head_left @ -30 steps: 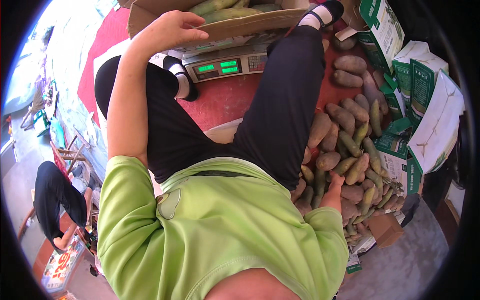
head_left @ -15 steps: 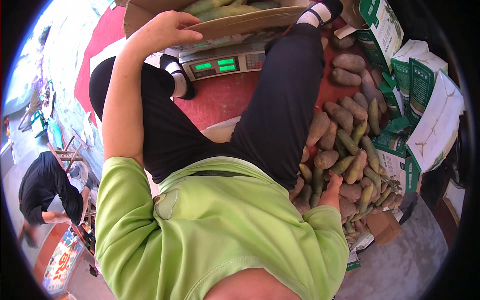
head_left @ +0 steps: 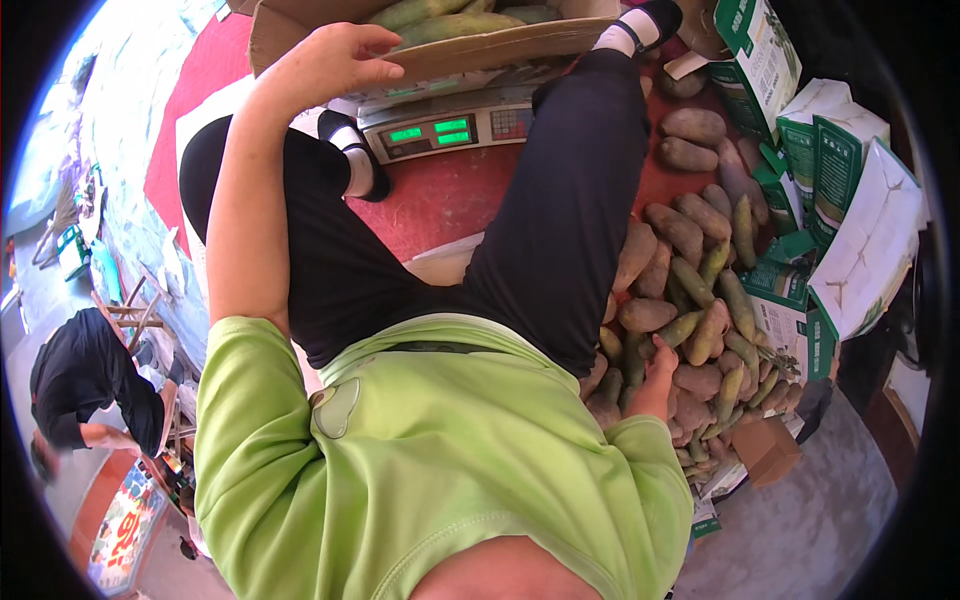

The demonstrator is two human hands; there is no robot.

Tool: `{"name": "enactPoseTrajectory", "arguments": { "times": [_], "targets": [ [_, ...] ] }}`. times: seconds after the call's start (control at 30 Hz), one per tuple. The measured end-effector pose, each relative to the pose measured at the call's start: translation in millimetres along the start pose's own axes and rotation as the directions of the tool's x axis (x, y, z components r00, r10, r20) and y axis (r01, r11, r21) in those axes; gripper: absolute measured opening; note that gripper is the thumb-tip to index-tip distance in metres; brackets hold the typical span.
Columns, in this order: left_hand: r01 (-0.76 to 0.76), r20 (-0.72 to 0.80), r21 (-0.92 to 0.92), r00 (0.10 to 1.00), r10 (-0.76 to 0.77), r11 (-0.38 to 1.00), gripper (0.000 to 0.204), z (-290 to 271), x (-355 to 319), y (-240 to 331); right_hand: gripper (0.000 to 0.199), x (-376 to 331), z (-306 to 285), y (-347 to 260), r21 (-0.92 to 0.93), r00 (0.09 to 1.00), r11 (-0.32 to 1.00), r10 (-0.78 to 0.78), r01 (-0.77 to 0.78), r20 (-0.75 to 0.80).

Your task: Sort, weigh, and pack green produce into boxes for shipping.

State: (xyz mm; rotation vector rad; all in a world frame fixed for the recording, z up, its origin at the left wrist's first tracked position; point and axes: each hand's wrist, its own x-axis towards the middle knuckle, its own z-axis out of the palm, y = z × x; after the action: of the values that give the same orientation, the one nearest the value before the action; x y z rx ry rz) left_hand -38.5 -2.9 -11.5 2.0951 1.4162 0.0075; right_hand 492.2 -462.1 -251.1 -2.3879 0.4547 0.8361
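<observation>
My left hand (head_left: 338, 62) hangs at the near wall of a cardboard box (head_left: 500, 48), fingers apart and holding nothing. Inside the box lie long green vegetables (head_left: 455, 28), like thick radishes or gourds. The box rests on a scale (head_left: 440, 130) with lit green displays. On my right, my right hand (head_left: 655, 378) is at a heap of reddish-brown tubers (head_left: 647, 315) mixed with slim green vegetables (head_left: 694, 283). Its fingers point away from me, slightly apart and bent, next to the tubers; no held piece shows. Part of that hand blends into the pile.
Green-and-white cartons (head_left: 850, 170) stand and lean along the right side of the heap. A small brown box (head_left: 765, 450) lies at its near end. Red matting (head_left: 430, 205) covers the floor between my legs. Another person (head_left: 95, 385) bends over at the far left.
My right hand has shifted slightly left and away from me at the heap. My left hand stays at the box. The person at the left has bent lower.
</observation>
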Motion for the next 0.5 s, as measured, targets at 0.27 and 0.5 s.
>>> {"name": "enactPoseTrajectory", "arguments": {
  "times": [0.27,0.5],
  "targets": [
    [-0.021,-0.023,-0.017,1.000,0.020,1.000,0.042,-3,1,-2,0.030,-10,-31,15,-0.003,0.943,0.977,0.207,-0.214,0.262],
    [-0.015,-0.081,-0.071,0.997,0.009,0.997,0.040,-11,-8,-6,0.023,-58,-33,48,0.281,0.839,0.897,0.156,-0.342,0.521]
  ]
}}
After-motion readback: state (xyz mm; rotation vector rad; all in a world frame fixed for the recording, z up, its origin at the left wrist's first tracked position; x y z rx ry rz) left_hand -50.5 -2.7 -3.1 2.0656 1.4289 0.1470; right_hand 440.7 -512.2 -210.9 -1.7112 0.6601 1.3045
